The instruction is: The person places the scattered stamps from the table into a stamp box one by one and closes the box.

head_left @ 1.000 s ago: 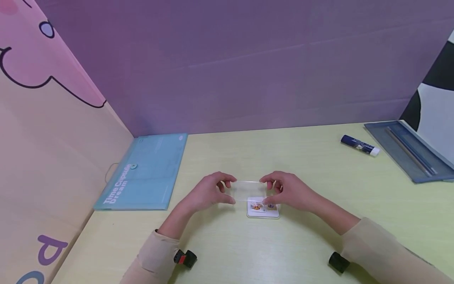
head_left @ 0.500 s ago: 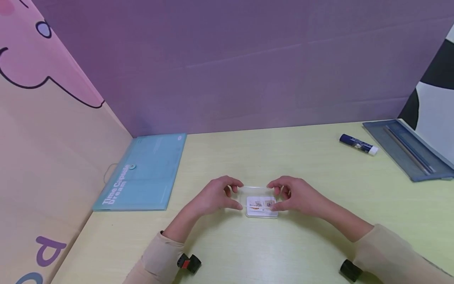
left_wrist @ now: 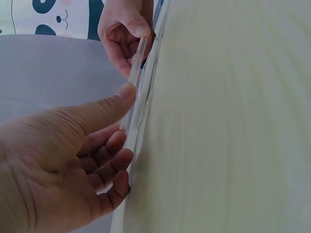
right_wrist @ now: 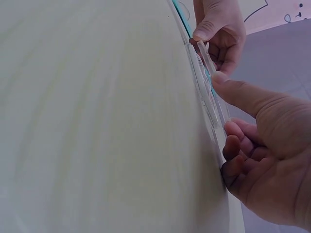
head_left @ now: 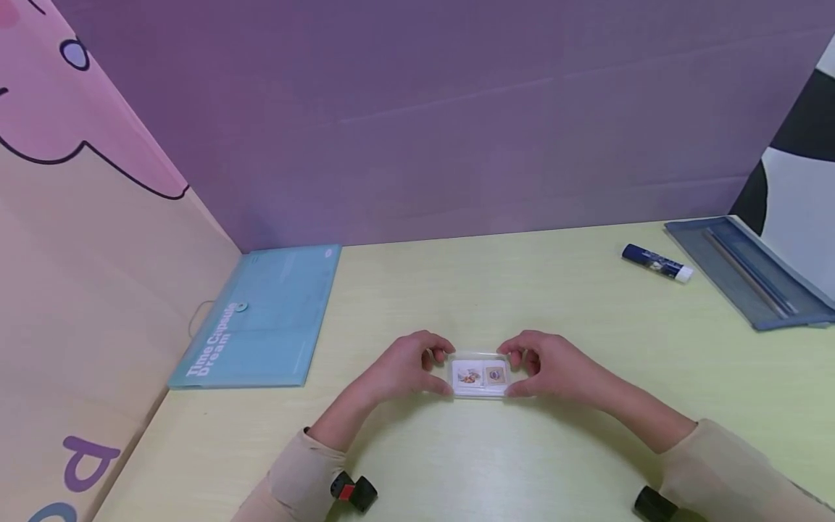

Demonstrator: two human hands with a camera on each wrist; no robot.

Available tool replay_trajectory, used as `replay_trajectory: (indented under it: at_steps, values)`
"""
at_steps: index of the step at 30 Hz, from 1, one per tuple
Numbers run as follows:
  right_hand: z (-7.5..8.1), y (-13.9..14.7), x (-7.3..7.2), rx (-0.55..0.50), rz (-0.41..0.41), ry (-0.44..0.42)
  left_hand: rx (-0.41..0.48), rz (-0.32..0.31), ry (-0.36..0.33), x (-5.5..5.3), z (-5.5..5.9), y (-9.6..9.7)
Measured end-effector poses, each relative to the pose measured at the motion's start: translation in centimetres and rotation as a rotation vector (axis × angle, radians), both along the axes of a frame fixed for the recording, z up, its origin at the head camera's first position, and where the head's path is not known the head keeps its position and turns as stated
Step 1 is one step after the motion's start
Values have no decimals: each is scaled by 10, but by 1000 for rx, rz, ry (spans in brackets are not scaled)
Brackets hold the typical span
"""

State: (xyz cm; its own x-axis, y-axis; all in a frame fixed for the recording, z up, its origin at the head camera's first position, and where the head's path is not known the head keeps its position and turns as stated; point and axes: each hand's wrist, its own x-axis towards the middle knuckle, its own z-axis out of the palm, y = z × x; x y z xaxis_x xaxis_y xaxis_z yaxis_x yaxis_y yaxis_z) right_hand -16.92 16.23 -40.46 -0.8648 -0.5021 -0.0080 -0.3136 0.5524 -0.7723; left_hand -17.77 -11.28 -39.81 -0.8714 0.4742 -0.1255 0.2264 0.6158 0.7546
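Observation:
My left hand (head_left: 407, 370) and right hand (head_left: 554, 365) pinch opposite ends of a clear plastic lid (head_left: 478, 355) between thumb and fingers. Directly beneath it on the table lies a shallow clear case (right_wrist: 200, 82) with a white lining and two small pictures (head_left: 483, 375), which show through the lid. Both wrist views catch the lid edge-on: a thin translucent strip (left_wrist: 138, 59) close over the case (left_wrist: 147, 90), with a narrow slit between them. The lower fingers of each hand curl near the tabletop.
A light blue document folder (head_left: 267, 319) lies at the left of the pale table (head_left: 470, 457). Towards the back right are a dark blue glue stick (head_left: 655, 262) and a grey-blue zip pouch (head_left: 730, 268). A purple panel (head_left: 457, 123) stands behind.
Both hands have brought the lid nearer and a little to the right, down over the case. It sat behind and left of the case before; now their outlines overlap.

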Motion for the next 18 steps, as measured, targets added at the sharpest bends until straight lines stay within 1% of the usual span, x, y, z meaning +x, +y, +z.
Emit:
replay_trajectory:
  at_steps: [6,14,18]
  values:
    - [0,1,2,-6,5,11,-46,0,22,1,-3,4]
    - [-4,0,3,40,-12,18,-56,-3,30,3,-4,5]
    - [-5,1,4,34,-6,38,-62,-5,36,3,-4,5]
